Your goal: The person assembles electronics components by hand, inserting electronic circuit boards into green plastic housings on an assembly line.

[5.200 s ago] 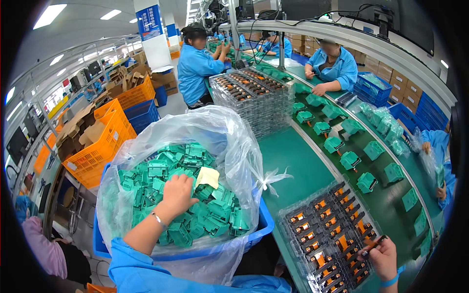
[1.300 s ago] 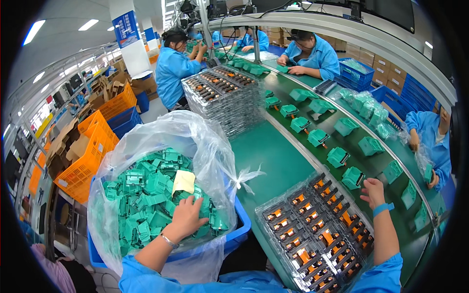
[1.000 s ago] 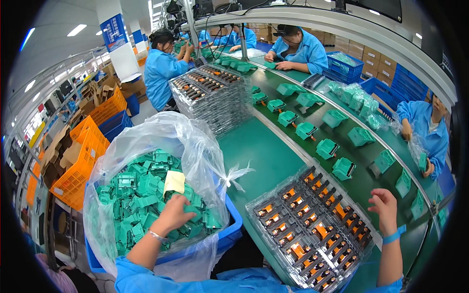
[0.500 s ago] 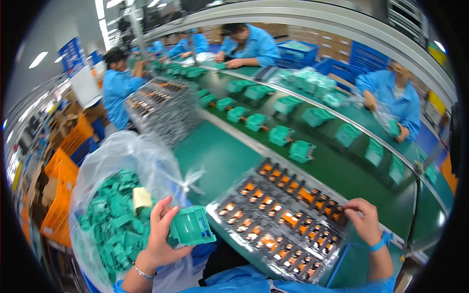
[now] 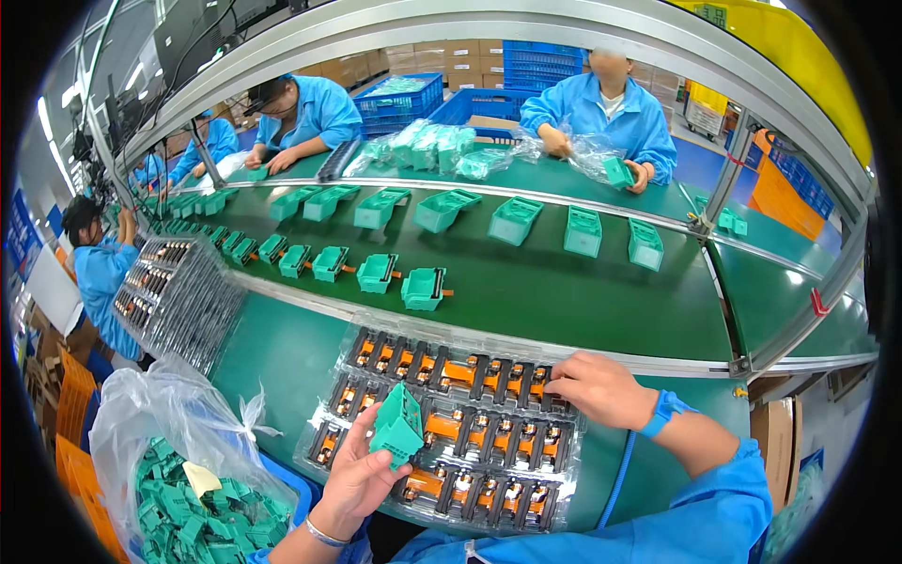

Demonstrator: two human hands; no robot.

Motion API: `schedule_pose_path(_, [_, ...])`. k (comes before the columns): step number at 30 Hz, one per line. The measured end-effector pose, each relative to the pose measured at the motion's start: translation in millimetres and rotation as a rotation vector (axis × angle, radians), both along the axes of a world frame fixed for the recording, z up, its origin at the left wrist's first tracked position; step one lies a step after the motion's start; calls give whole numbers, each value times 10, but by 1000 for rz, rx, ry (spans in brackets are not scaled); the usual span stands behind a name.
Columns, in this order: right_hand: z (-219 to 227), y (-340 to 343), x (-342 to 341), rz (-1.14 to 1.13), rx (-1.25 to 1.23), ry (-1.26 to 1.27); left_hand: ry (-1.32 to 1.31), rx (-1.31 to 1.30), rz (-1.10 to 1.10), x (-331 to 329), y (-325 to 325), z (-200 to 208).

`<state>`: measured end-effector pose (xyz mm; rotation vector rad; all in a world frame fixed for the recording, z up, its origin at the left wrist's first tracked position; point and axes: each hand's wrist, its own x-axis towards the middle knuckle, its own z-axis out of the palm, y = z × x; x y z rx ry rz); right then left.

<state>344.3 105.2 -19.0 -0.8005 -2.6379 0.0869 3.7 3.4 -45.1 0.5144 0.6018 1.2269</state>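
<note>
Left hand, lower centre of frame: fingers clamped on a green plastic housing, held tilted above the near edge of the clear tray of orange-and-black parts. Right hand, right of centre: fingers pinched together at the tray's far right row, apparently on one part; the contact is too small to confirm. Tray lies on the green worktop.
</note>
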Motion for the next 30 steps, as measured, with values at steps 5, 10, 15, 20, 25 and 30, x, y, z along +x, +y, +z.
schedule_pose_path(5, [-43, 141, -105, 49, 76, -89, -53, -20, 41, 107, 58, 34])
schedule_pose_path(10, [-30, 112, -108, 140, 88, 61, 250, 66, 103, 217, 95, 44])
schedule_pose_path(15, [265, -271, -437, -149, -779, 709, 464, 285, 120, 275, 89, -62])
schedule_pose_path(20, [237, -300, -761, -167, -930, 717, 676, 373, 103, 366, 24, -43])
schedule_pose_path(25, [201, -283, -894, -154, -725, 571, 848, 353, 94, 385, -28, -41])
schedule_pose_path(30, [190, -293, -909, -152, -686, 525, 920, 431, 108, 409, -37, 16])
